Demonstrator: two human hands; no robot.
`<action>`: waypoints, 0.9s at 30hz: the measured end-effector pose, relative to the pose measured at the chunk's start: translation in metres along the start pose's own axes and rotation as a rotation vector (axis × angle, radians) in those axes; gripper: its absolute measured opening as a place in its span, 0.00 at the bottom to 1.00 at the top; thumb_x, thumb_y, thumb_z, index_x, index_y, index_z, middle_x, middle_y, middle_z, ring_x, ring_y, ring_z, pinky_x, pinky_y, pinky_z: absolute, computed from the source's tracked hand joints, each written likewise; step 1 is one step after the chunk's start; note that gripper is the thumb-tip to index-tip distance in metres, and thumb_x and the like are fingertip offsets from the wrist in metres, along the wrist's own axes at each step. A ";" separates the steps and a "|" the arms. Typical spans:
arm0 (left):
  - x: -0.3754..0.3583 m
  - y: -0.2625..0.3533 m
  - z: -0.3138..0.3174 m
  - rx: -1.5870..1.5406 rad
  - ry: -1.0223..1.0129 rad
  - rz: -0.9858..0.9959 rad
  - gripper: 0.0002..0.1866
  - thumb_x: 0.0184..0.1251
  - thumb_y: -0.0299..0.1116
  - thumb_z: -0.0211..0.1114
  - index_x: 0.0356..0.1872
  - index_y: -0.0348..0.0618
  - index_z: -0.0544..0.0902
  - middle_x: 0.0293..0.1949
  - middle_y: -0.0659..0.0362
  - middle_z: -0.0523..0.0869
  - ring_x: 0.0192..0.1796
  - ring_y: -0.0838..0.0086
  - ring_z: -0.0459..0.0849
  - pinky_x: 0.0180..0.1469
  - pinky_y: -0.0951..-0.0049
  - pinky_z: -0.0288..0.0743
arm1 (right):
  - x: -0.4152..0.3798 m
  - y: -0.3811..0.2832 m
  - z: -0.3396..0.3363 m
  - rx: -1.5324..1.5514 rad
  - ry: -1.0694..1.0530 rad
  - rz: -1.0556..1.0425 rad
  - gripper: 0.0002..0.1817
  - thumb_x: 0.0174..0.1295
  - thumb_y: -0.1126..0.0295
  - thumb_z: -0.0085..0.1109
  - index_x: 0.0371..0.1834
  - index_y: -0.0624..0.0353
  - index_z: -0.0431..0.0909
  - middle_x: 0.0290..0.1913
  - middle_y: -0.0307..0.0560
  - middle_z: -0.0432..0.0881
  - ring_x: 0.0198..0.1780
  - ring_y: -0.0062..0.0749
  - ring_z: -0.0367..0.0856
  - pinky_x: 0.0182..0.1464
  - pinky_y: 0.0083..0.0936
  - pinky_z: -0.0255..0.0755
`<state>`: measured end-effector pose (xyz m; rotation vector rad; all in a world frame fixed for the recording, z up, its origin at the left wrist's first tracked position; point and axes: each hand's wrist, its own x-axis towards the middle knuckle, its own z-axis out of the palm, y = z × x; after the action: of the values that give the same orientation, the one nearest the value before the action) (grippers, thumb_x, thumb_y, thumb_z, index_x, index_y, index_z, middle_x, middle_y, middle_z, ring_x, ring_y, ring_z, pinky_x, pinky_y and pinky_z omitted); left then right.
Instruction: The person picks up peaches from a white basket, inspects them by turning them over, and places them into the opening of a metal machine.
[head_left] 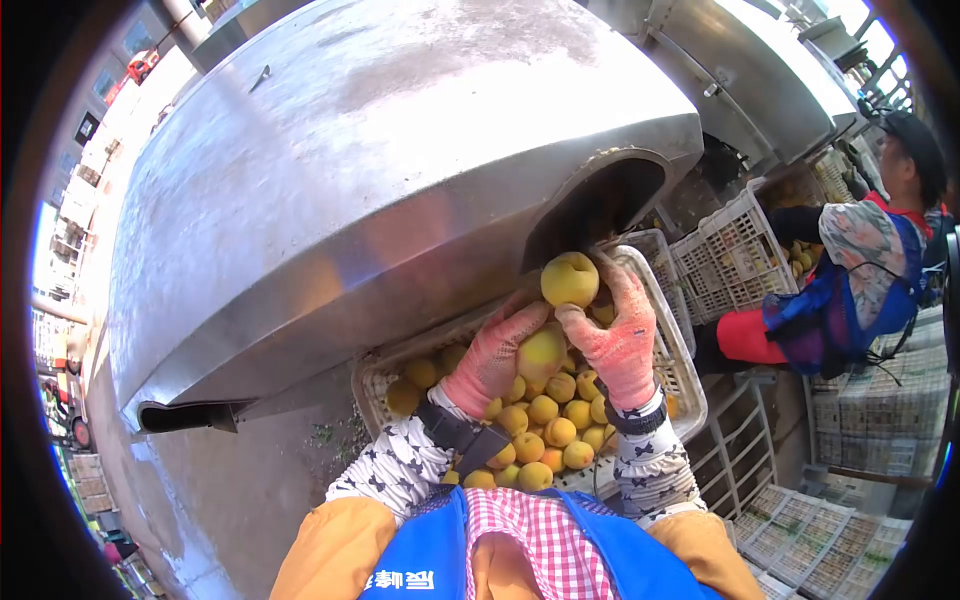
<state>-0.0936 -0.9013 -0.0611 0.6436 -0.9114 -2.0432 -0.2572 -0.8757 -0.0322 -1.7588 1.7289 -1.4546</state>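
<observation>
Both my hands wear pink-and-white gloves. Between the thumb and fingers of my right hand (pixel 618 338) is a yellow peach (pixel 570 279), lifted just below the opening in the metal machine. My left hand (pixel 497 352) is curled around a second, yellow-green peach (pixel 541 354), a little lower and to the left. Beneath both hands, a white plastic crate (pixel 688 392) holds many more yellow peaches (pixel 543 409). Parts of the crate's contents are hidden by my hands and forearms.
A large sheet-metal machine (pixel 400 150) fills the space ahead, with a dark opening (pixel 600 205) above the crate. To the right a person (pixel 870 270) works beside another crate (pixel 735 255) with fruit nearby. Stacked crates (pixel 820 540) and a metal frame (pixel 735 430) stand at lower right.
</observation>
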 end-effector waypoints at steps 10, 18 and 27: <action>-0.016 -0.047 -0.045 -0.818 0.142 -0.140 0.18 0.75 0.37 0.56 0.59 0.38 0.76 0.60 0.48 0.80 0.65 0.54 0.77 0.67 0.47 0.72 | 0.066 0.057 0.050 -0.056 -0.027 0.003 0.28 0.53 0.61 0.74 0.55 0.63 0.79 0.52 0.57 0.81 0.53 0.51 0.80 0.57 0.39 0.74; -0.009 -0.016 -0.009 0.030 0.119 0.142 0.22 0.75 0.31 0.53 0.67 0.35 0.71 0.65 0.49 0.76 0.70 0.61 0.72 0.75 0.65 0.63 | -0.022 0.003 0.003 -0.008 -0.410 0.056 0.40 0.53 0.59 0.73 0.70 0.59 0.71 0.61 0.59 0.78 0.62 0.52 0.79 0.64 0.37 0.73; -0.008 0.000 0.003 -0.209 0.021 -0.059 0.18 0.74 0.29 0.59 0.62 0.34 0.78 0.62 0.54 0.81 0.60 0.68 0.81 0.67 0.64 0.73 | -0.021 0.015 -0.012 0.182 -0.236 0.112 0.41 0.48 0.65 0.77 0.68 0.65 0.72 0.54 0.58 0.81 0.56 0.48 0.82 0.59 0.36 0.76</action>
<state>-0.0909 -0.8940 -0.0581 0.5820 -0.6623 -2.1445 -0.2702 -0.8565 -0.0473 -1.6371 1.5009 -1.2583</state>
